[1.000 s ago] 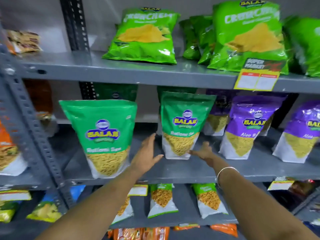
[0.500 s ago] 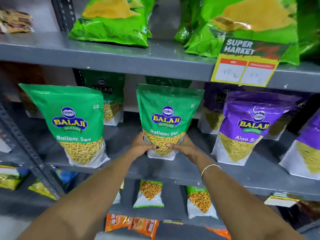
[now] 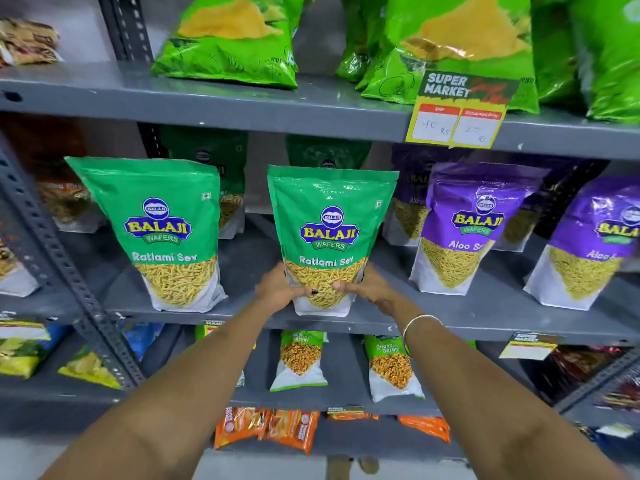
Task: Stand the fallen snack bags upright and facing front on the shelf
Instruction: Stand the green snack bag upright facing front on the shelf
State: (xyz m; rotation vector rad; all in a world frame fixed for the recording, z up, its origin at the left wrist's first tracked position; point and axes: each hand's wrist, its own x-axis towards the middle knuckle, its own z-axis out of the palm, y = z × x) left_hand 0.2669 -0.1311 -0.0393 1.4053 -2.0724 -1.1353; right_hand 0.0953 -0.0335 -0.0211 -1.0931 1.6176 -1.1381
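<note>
bright, even light; glare on the upper green bags (image 3: 228, 39); edges bowed and blurred.

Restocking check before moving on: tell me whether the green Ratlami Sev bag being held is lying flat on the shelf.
No. The held Ratlami Sev bag stands upright, label facing front, gripped low by the left hand and right hand.

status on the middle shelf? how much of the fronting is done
Done: the left Ratlami Sev bag stands upright, label forward; both purple Aloo Sev bags do too. In hand: the left hand and right hand grip the centre Ratlami Sev bag at its base, already front-facing. Left: release it; back-row bags are too shadowed to judge.
</note>
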